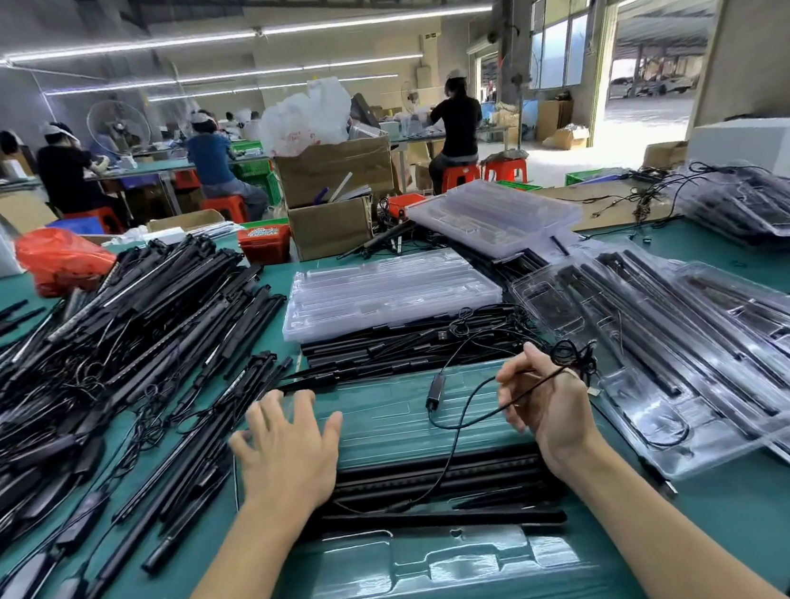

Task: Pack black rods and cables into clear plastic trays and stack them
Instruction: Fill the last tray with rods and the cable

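Fingers, left hand (286, 454): spread and straight, palm down, lying over the left end of the clear tray (415, 565) at the bench's near edge, holding nothing.
Fingers, right hand (548, 405): curled, pinching a thin black cable (467, 417) just above the tray's right end; a small coil of the same cable (569, 352) bunches at the fingertips.
Cable plug (435, 390): hangs from the pinched cable over the tray's far half, between the two hands.
Clear tray: lies flat on the green bench (180, 594), straight ahead of the person; its near moulded pockets show only bench colour through them.
Black rods in tray (436, 486): several lie lengthwise across the tray's middle, side by side, with one more rod (439, 517) lying slightly askew just nearer than them.
Loose rod pile (105, 345): a big heap with tangled cables, left of the tray.
Row of rods (404, 348): just beyond the tray's far edge, cables looped over it.
Stack of clear trays (382, 293): beyond that row, farther from the tray.
Packed trays (688, 353): right of the tray, overlapping and fanned out, rods visible inside.
Background: people seated at other benches well beyond the tray, cardboard boxes (332, 172) between.
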Tool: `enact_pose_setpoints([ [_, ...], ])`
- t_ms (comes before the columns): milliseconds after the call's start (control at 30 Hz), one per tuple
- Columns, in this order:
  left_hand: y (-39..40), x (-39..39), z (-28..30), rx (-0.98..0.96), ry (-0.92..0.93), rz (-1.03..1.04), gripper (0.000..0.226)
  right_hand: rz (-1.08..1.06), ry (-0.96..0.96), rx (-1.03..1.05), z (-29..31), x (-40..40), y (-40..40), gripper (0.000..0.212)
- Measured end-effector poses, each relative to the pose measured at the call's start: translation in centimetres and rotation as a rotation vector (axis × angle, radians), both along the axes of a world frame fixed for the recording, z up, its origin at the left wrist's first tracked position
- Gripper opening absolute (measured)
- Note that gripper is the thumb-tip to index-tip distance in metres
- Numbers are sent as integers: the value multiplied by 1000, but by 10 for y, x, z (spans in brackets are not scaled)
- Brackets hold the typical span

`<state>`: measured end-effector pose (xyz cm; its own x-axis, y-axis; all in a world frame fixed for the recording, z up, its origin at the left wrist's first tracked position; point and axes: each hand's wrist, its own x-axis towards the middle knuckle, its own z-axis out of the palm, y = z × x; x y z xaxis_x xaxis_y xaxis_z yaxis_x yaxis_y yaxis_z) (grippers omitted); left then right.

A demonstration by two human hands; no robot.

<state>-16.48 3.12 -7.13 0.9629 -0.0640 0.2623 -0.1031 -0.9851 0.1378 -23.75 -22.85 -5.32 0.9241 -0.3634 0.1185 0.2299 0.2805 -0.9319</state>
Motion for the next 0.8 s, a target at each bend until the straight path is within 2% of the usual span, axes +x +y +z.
enact_pose_setpoints([
  [133,15,5,0,12,-14,18,51,29,-1,2,0,6,14,45],
  [233,17,4,12,79,-109,-16,45,45,-10,-70,0,9,23,41],
  [300,10,-1,22,55,-147,-69,39,31,-17,-104,0,9,23,43],
  [367,-3,-8,31,-207,-58,-149,47,18,-42,-137,1,9,22,42],
  [433,-19,-15,39,-604,251,-243,58,9,-56,-199,2,9,24,41],
  [467,-29,-19,44,-717,414,-284,60,1,-60,-233,3,9,26,40],
  [533,-47,-24,49,-781,609,-349,54,-25,-74,-287,6,10,29,36],
  [633,-60,-25,54,-930,633,-318,25,-33,-89,-344,10,8,30,31],
  [733,-61,-21,64,-1347,610,-232,8,13,-24,-464,10,7,24,28],
  [800,-59,-18,75,-1517,545,-254,4,50,85,-516,11,9,17,30],
])
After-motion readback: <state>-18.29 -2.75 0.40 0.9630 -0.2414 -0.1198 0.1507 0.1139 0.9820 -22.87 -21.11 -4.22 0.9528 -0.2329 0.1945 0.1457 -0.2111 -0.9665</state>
